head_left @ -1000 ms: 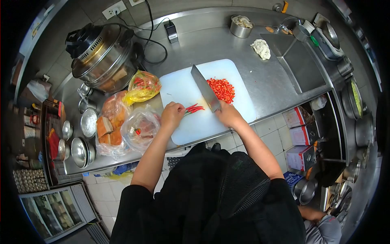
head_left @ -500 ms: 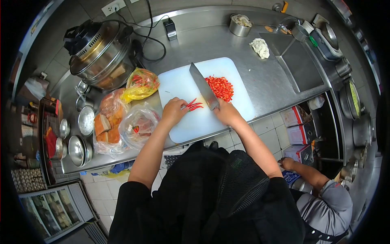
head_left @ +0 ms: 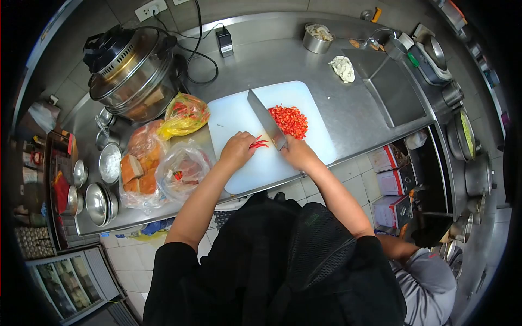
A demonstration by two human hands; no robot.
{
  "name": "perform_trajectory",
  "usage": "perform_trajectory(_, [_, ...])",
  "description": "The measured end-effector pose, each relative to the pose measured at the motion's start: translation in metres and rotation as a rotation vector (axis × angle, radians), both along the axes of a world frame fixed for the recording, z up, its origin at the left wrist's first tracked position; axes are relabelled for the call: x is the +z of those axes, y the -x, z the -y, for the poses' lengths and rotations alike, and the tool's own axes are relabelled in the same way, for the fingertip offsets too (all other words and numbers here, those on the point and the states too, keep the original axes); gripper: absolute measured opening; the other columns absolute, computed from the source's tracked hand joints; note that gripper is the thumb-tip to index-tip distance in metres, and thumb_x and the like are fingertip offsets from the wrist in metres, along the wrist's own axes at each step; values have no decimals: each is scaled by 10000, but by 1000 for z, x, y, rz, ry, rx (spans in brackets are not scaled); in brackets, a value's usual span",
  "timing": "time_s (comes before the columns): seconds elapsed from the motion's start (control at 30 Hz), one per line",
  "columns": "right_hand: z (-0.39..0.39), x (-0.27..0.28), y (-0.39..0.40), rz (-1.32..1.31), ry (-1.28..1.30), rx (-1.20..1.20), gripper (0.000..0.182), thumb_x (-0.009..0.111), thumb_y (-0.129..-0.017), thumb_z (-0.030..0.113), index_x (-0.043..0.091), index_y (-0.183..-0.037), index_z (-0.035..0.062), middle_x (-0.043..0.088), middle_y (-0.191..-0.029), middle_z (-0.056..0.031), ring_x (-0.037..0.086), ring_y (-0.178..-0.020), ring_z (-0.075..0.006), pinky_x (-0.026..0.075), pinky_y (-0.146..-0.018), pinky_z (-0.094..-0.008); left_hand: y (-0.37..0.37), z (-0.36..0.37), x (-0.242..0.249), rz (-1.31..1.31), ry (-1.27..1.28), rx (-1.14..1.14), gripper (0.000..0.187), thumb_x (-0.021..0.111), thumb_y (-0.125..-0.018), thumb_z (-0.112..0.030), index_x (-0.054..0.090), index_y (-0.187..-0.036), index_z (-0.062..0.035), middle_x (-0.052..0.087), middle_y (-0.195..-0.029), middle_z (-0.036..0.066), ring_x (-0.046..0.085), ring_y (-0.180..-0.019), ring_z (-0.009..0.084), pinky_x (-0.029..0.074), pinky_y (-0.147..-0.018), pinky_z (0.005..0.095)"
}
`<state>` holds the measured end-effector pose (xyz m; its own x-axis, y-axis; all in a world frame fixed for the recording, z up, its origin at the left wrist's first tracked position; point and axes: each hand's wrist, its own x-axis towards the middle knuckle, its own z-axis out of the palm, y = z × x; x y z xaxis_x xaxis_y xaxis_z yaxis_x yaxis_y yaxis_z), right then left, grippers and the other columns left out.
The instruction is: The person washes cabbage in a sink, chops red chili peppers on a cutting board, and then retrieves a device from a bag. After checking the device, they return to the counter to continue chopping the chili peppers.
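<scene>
The person's left hand (head_left: 237, 149) has its fingers gathered close together, pinching a few red chilies (head_left: 261, 144) by one end, so that their other ends stick out to the right of it, toward the knife (head_left: 265, 117). This hold probably serves to keep the slim chilies in one bundle and the fingertips apart from the blade. The right hand (head_left: 299, 154) is closed around the handle, which it mostly hides; from there the blade reaches forward and to the left, its heel nearest to the chilies, maybe because the heel gives the firmest control. The chopped chilies (head_left: 289, 121) lie in a heap just ahead of the right hand, on the other side of the blade from the left hand, which seems to keep cut and uncut pieces separate. Both hands are over the white cutting board (head_left: 250, 176). To the left of the left hand sits a yellow bag (head_left: 184, 115) with red contents, within easy reach, it seems.
</scene>
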<state>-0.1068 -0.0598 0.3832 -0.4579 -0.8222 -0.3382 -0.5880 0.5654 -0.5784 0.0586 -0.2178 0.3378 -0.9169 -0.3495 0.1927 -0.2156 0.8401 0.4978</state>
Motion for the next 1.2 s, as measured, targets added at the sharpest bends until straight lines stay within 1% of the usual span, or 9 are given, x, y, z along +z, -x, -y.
perform_trajectory(0.2, [21, 53, -2, -121, -73, 150, 348, 482, -882, 179, 544, -1163, -18, 673, -837, -238, 670, -813, -378, 507, -790, -483, 20, 5, -4, 37, 26, -19, 181, 667, -746, -64, 648, -923, -35, 627, -940, 122, 584, -943, 311, 491, -843, 407])
perform_trajectory(0.37, [28, 69, -11, 10, -205, 106, 307, 455, -905, 165, 555, -1132, -16, 681, -813, -212, 670, -610, -317, 536, -663, -436, 28, 4, -6, -1, 35, -35, 110, 680, -754, -72, 608, -827, -31, 618, -896, 128, 590, -923, 318, 494, -808, 417])
perform_trajectory(0.47, [26, -32, 0, -330, 120, 157, 306, 459, -906, 155, 544, -1134, -30, 683, -803, -199, 639, -505, -285, 533, -579, -405, 29, 5, 5, 131, 9, -50, 176, 641, -757, -46, 651, -932, -35, 638, -968, 123, 590, -990, 306, 496, -876, 399])
perform_trajectory(0.57, [33, 31, -3, 34, -94, 79, 302, 483, -904, 163, 538, -1127, -33, 682, -826, -214, 665, -610, -331, 537, -647, -432, 32, 6, -2, 77, 21, -36, 105, 667, -749, -53, 611, -836, -33, 622, -903, 124, 591, -937, 321, 496, -833, 416])
perform_trajectory(0.67, [33, 66, -10, 63, -226, 81, 304, 501, -904, 173, 537, -1123, -34, 672, -828, -238, 668, -646, -355, 534, -669, -446, 34, 9, -4, 94, 22, -69, 112, 668, -747, -54, 614, -844, -35, 625, -912, 122, 592, -948, 321, 494, -842, 414])
perform_trajectory(0.77, [25, -30, -5, -293, 165, 125, 298, 500, -906, 170, 541, -1122, -32, 670, -780, -225, 659, -576, -324, 536, -617, -432, 36, 10, -9, 82, 2, -67, 117, 668, -748, -57, 616, -850, -37, 627, -924, 121, 591, -964, 319, 492, -848, 411])
perform_trajectory(0.93, [37, 71, -12, 100, -229, 71, 333, 514, -905, 192, 535, -1145, -38, 671, -822, -241, 678, -728, -374, 529, -726, -461, 37, 10, -4, 114, 6, -70, 119, 667, -753, -67, 616, -856, -37, 629, -931, 120, 591, -966, 319, 491, -852, 410])
perform_trajectory(1.03, [30, -12, -17, -307, 211, 145, 326, 489, -918, 179, 532, -1152, -44, 666, -763, -222, 650, -544, -311, 531, -574, -425, 35, 10, -3, 134, 5, -73, 119, 666, -755, -77, 616, -856, -37, 629, -930, 120, 592, -967, 319, 493, -850, 413])
perform_trajectory(1.2, [39, 58, -10, 93, -184, 89, 292, 479, -918, 187, 535, -1094, -38, 667, -825, -250, 671, -653, -358, 533, -653, -451, 38, 11, -2, 146, 12, -84, 120, 663, -758, -86, 616, -856, -36, 628, -928, 121, 592, -982, 318, 496, -854, 416])
